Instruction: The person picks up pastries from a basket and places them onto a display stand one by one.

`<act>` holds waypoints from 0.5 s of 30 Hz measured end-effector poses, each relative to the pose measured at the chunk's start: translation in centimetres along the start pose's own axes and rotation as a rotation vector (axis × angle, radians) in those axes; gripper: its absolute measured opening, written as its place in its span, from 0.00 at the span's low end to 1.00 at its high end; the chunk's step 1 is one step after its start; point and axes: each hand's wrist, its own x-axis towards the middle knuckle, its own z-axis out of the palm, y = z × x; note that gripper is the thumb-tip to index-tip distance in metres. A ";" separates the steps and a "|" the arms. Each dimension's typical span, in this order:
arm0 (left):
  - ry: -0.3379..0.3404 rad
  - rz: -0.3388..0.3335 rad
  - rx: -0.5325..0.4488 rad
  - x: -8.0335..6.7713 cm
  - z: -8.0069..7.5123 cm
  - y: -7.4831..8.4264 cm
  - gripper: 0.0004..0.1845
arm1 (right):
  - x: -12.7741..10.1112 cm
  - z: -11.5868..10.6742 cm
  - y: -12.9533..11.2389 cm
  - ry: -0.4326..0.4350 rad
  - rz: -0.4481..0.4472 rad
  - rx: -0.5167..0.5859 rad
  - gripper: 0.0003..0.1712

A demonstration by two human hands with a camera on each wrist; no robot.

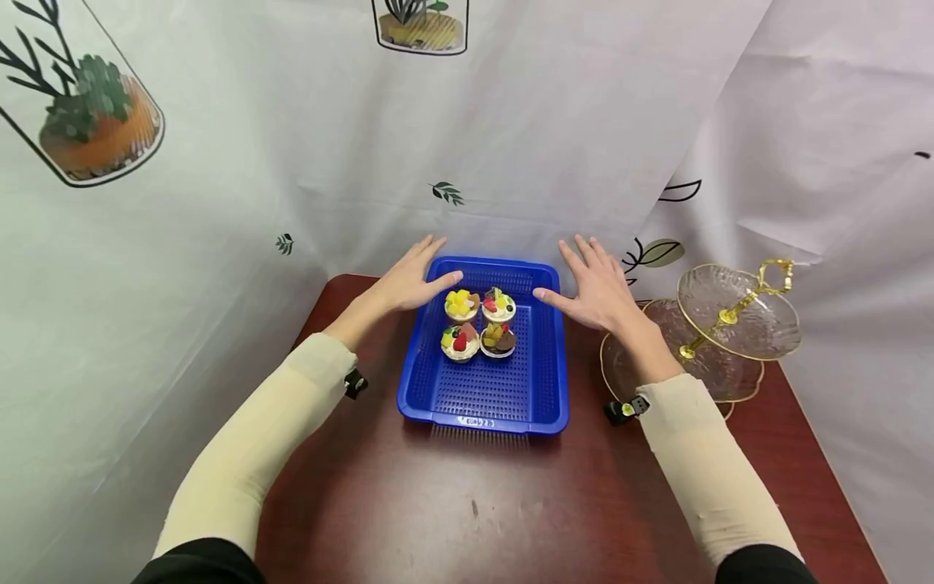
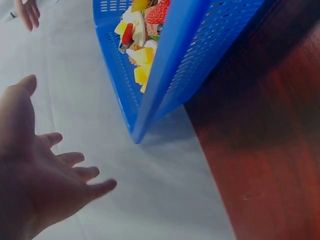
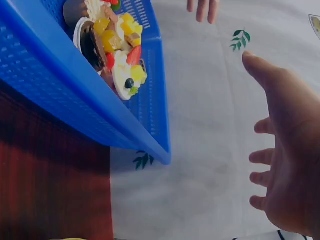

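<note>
A blue perforated plastic basket (image 1: 483,401) stands on the dark red table and holds four fruit-topped cupcakes (image 1: 479,324) in its far half. My left hand (image 1: 412,280) hovers at the basket's far left corner, fingers straight and spread, holding nothing. My right hand (image 1: 594,284) hovers at the far right corner, likewise spread and empty. In the left wrist view the left hand (image 2: 37,175) is apart from the basket's corner (image 2: 137,132). The right wrist view shows the right hand (image 3: 285,165) beside the basket's rim (image 3: 162,155), not touching it.
A two-tier glass cake stand with gold rims (image 1: 718,324) stands at the table's right side. A white printed cloth (image 1: 511,146) hangs close behind the basket and along the left. Bare table (image 1: 474,503) lies in front of the basket.
</note>
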 end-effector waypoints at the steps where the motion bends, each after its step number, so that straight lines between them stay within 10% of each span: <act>1: 0.000 0.001 -0.041 -0.1 0.1 -0.3 0.52 | 0.0 0.1 0.0 0.000 -0.006 0.011 0.60; 15: -0.054 -0.156 -0.478 -2.5 2.6 -3.7 0.52 | -1.3 4.7 -1.2 -0.044 -0.052 0.304 0.61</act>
